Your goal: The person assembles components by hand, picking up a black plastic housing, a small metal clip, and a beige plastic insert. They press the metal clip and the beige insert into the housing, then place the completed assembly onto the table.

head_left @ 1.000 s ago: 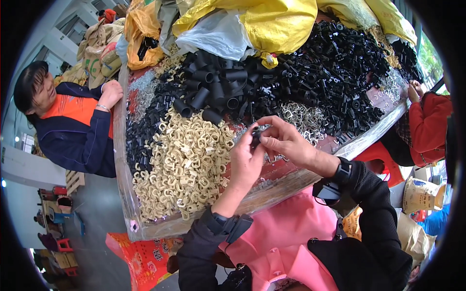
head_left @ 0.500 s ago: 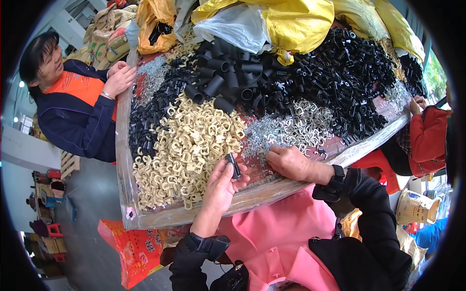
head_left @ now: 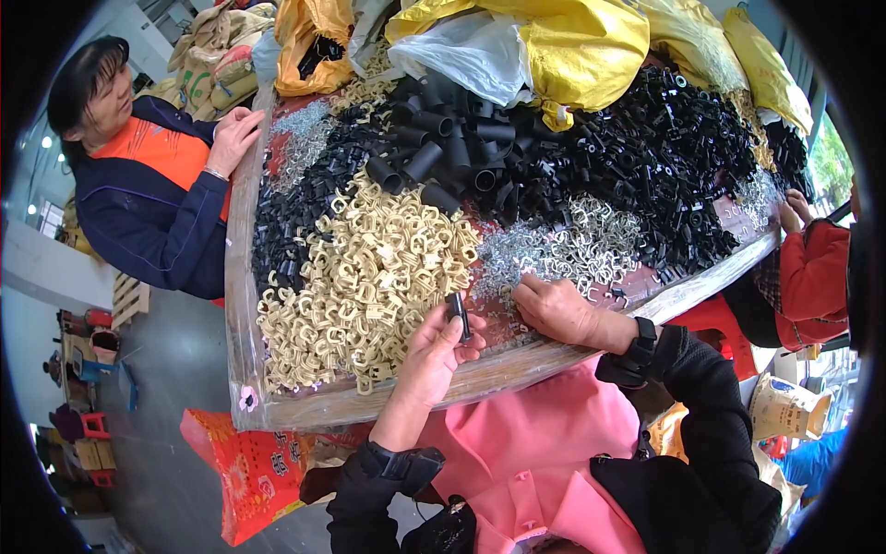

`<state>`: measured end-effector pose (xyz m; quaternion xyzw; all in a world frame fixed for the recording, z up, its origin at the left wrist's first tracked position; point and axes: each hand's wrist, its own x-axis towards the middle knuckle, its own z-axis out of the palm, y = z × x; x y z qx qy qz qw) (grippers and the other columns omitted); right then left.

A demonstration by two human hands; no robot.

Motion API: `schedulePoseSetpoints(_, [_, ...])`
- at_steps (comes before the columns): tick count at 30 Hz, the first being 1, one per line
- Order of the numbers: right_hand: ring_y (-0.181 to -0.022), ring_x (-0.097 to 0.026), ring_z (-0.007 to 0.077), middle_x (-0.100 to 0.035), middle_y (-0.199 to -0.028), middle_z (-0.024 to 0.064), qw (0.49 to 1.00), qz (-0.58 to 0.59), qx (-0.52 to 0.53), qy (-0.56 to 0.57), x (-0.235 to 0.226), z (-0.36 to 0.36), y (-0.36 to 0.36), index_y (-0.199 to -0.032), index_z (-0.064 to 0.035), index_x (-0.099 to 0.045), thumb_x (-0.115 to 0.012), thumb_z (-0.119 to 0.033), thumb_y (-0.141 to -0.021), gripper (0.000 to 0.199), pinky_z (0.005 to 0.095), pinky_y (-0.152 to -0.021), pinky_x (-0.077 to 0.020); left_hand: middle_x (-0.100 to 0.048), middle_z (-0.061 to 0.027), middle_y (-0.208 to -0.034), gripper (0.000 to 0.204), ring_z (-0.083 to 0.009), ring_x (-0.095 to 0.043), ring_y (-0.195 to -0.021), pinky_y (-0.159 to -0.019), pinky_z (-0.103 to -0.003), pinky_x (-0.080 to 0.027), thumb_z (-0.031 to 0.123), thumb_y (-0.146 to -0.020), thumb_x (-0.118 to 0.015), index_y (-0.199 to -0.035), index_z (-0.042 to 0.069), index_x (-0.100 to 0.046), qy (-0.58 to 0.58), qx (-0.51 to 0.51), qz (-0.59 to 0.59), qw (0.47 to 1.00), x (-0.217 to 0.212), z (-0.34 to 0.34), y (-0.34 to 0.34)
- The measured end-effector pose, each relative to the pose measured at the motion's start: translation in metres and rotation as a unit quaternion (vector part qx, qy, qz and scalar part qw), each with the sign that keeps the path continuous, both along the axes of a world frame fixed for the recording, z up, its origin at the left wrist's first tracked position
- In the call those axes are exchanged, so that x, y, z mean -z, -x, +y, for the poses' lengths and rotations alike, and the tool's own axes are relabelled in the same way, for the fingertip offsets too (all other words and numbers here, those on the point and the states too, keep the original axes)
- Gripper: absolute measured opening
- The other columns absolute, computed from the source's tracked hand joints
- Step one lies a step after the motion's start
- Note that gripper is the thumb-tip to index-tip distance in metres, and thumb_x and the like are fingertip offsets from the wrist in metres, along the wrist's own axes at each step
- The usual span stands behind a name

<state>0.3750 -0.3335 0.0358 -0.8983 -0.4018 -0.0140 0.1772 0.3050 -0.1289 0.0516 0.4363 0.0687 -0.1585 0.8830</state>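
Note:
My left hand (head_left: 426, 358) is closed around a small black tube-shaped part (head_left: 459, 316), held tilted above the near table edge, between thumb and fingers. To its right, my right hand (head_left: 561, 312) rests low at the near side of a heap of tiny silver metal pieces (head_left: 503, 251). Its fingers are curled together, and whatever they pinch is hidden. Just behind that hand lie silver U-shaped clips (head_left: 604, 242). A large mound of beige plastic clips (head_left: 369, 286) spreads left of my left hand.
Black tubes (head_left: 425, 162) and a broad heap of small black parts (head_left: 655, 157) cover the far table. Yellow sacks (head_left: 591, 55) lean at the back. A wooden rim (head_left: 498, 372) edges the table. One co-worker (head_left: 152, 194) sits left, another's red sleeve (head_left: 812, 268) is right.
The view has shifted slightly, so the table appears a little further right. My left hand still holds the black part; my right hand's fingers have moved slightly at the silver pieces.

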Motion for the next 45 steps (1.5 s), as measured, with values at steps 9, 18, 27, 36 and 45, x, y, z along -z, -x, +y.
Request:
schedulePoseSetpoints(9, [-0.049,-0.051,0.0198,-0.052,-0.066,0.0069,0.964,0.150,-0.016,-0.219,-0.014,-0.005,-0.010,-0.074,-0.0015,-0.050,-0.055,-0.011,-0.075,0.011,0.0290,-0.047,-0.0432,-0.056,-0.0075,-0.091,0.042,-0.0123,-0.055,-0.073,-0.060,-0.021,-0.043,0.006,-0.077,-0.057,-0.115,0.002,-0.042,-0.087,0.007,-0.009,0.996,-0.006,-0.011,-0.004])
schedulePoseSetpoints(18, [-0.055,-0.043,0.0042,-0.048,-0.063,-0.0037,0.730,0.600,0.047,-0.324,-0.029,-0.007,-0.005,-0.075,-0.0012,-0.050,-0.049,-0.015,-0.085,0.017,0.0204,-0.049,-0.0366,-0.056,-0.0053,-0.086,0.038,-0.0099,-0.052,-0.069,-0.060,-0.020,-0.043,0.000,-0.072,-0.058,-0.108,0.000,-0.045,-0.206,0.024,-0.071,0.976,-0.001,-0.036,-0.018])
schedulePoseSetpoints(27, [-0.059,-0.045,0.0136,-0.049,-0.071,0.0017,0.910,0.282,-0.009,-0.303,-0.043,-0.007,0.009,-0.078,-0.0032,-0.050,-0.053,-0.010,-0.079,0.008,0.0241,-0.052,-0.0362,-0.055,-0.0037,-0.088,0.035,-0.0119,-0.053,-0.073,-0.062,-0.024,-0.043,0.017,-0.084,-0.046,-0.113,-0.001,-0.042,0.128,0.053,0.043,0.990,-0.016,-0.036,-0.017])
schedulePoseSetpoints(36, [-0.093,-0.043,0.0239,-0.046,-0.098,0.0068,0.984,-0.040,-0.071,-0.159,-0.065,-0.004,0.024,-0.079,-0.0047,-0.051,-0.059,-0.011,-0.065,0.017,0.0345,-0.073,-0.0334,-0.052,-0.0063,-0.101,0.036,-0.0115,-0.052,-0.087,-0.071,-0.024,-0.043,0.024,-0.088,-0.042,-0.116,0.000,-0.042,0.048,0.081,0.031,0.995,-0.012,-0.037,-0.003])
schedulePoseSetpoints(45, [-0.099,-0.040,0.0231,-0.045,-0.104,0.0075,0.983,-0.076,-0.101,-0.131,-0.063,-0.003,0.027,-0.076,-0.0044,-0.054,-0.061,-0.016,-0.059,0.021,0.0352,-0.076,-0.0311,-0.050,-0.0064,-0.104,0.031,-0.0140,-0.052,-0.089,-0.076,-0.029,-0.045,0.018,-0.089,-0.040,-0.115,0.001,-0.041,0.021,0.062,0.020,0.998,-0.012,-0.043,0.009])
